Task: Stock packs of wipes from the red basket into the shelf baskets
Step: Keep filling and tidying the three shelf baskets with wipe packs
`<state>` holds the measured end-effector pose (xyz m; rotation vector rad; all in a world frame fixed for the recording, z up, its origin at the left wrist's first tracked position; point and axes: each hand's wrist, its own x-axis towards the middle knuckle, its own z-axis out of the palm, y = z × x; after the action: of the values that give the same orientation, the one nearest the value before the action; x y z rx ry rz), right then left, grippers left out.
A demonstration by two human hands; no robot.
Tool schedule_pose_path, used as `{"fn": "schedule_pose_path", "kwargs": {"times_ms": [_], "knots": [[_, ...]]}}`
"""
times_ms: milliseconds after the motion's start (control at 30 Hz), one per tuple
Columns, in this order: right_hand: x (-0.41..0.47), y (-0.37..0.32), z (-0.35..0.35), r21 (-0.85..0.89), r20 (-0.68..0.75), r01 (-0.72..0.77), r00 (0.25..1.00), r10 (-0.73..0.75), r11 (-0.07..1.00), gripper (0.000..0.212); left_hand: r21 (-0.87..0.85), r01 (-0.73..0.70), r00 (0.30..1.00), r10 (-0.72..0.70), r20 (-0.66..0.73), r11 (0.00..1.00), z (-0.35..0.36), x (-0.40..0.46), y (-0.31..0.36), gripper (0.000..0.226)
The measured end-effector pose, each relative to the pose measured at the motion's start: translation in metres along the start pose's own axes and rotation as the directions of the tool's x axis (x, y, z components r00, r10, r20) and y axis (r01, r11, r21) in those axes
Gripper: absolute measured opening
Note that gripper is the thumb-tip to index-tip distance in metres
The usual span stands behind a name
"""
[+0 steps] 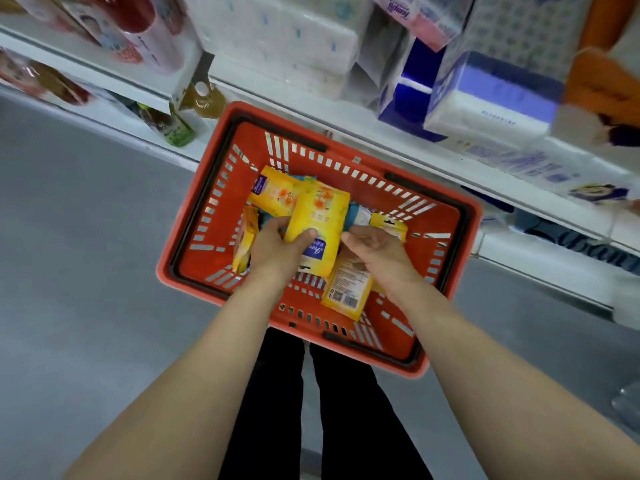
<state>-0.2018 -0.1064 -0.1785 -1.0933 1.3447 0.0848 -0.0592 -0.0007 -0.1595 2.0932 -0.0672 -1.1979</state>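
The red basket (446, 216) sits on the grey floor against the shelf's base, with several yellow packs of wipes inside. My left hand (277, 247) grips one yellow pack (320, 216), thumb across its front, holding it above the others. My right hand (377, 252) reaches in beside it, fingers curled over another yellow pack (346, 289) that lies label side up; whether it grips that pack is unclear. A further yellow pack (275, 194) lies at the basket's far end, and one (244, 240) stands on edge at the left.
White shelves (398, 133) run along the top, stacked with tissue packs (294, 32) and blue boxes (491, 95). Bottles (173, 128) stand on the low shelf at left. Grey floor (86, 271) spreads to the left. My dark trousers (311, 410) are below the basket.
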Motion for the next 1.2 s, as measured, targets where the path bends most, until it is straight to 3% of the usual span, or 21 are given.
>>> {"fn": "schedule_pose_path", "kwargs": {"times_ms": [67,167,233,400,467,533,667,867,1100,1200], "knots": [[0.01,0.012,-0.015,-0.305,-0.177,-0.004,0.983,-0.053,0.952,0.054,-0.068,0.021,0.998,-0.025,-0.064,0.998,-0.005,-0.001,-0.007,0.056],[0.022,0.034,-0.025,-0.615,-0.15,-0.052,0.987,-0.052,0.787,0.073,-0.13,0.008,0.992,-0.024,-0.12,0.992,-0.016,-0.003,-0.019,0.041],[0.026,0.044,-0.021,-0.621,-0.095,-0.046,0.995,-0.017,0.782,0.075,-0.172,0.016,0.99,-0.039,-0.132,0.985,-0.023,-0.007,-0.024,0.038],[0.031,0.03,-0.008,-0.619,-0.124,-0.056,0.992,-0.027,0.783,0.065,-0.226,0.022,0.987,-0.057,-0.153,0.974,-0.031,-0.019,-0.023,0.047],[0.028,0.018,-0.006,-0.513,-0.113,-0.076,0.993,0.02,0.855,0.064,-0.223,0.006,0.988,-0.04,-0.151,0.975,-0.032,-0.023,-0.022,0.046],[0.02,0.006,-0.008,-0.293,-0.095,-0.08,0.994,0.054,0.953,0.049,-0.211,-0.017,0.989,-0.014,-0.145,0.977,-0.035,-0.029,-0.019,0.045],[-0.01,-0.028,-0.018,-0.004,-0.142,0.066,0.988,-0.066,0.998,0.027,-0.187,-0.08,0.993,0.061,-0.103,0.979,-0.043,-0.044,-0.004,0.042],[-0.071,-0.074,-0.021,0.39,-0.149,0.167,0.982,-0.117,0.906,0.024,-0.176,-0.236,0.971,0.239,-0.004,0.956,-0.053,-0.068,0.042,0.039],[-0.151,-0.128,-0.045,0.549,-0.14,0.272,0.962,-0.234,0.79,0.018,-0.147,-0.471,0.872,0.484,0.074,0.87,-0.055,-0.101,0.121,0.041],[-0.178,-0.14,-0.064,0.601,-0.158,0.339,0.938,-0.308,0.724,0.025,-0.114,-0.54,0.821,0.552,0.143,0.834,-0.042,-0.121,0.145,0.041]]}}
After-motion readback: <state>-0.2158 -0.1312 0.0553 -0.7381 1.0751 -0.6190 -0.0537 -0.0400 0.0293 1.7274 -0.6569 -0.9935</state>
